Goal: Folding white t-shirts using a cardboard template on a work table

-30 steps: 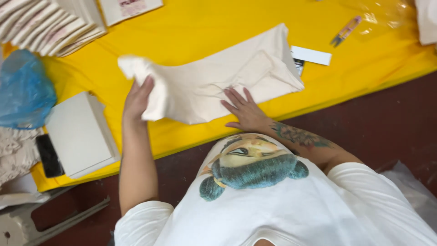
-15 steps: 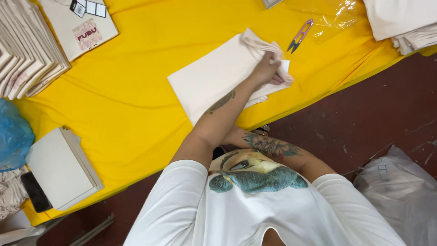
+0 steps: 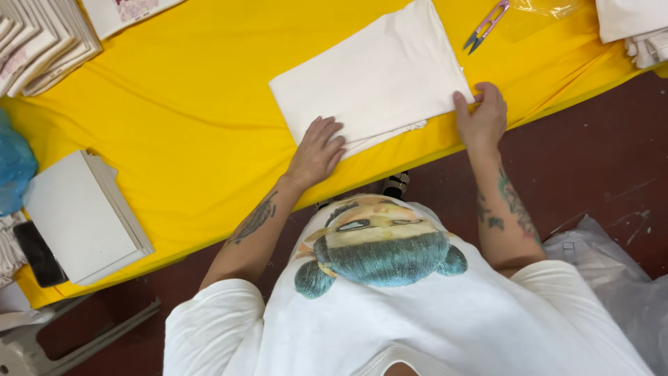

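Note:
A white garment (image 3: 376, 76) lies folded into a flat rectangle on the yellow table cover (image 3: 181, 104). My left hand (image 3: 319, 150) rests flat on its near left corner, fingers spread. My right hand (image 3: 481, 115) presses on its near right corner, fingers curled over the edge. Neither hand lifts the cloth. I wear a white printed T-shirt.
Pink-handled thread snips (image 3: 485, 25) lie beyond the garment. A fanned stack of folded garments (image 3: 38, 42) sits far left, white cardboard sheets (image 3: 87, 216) and a black phone (image 3: 38, 254) near left, a blue bag (image 3: 12, 167) at the left edge, more folded whites (image 3: 633, 28) far right.
The loose garment has been folded into a neat rectangle. My hands moved from smoothing and folding it to its two near corners. The view shifted.

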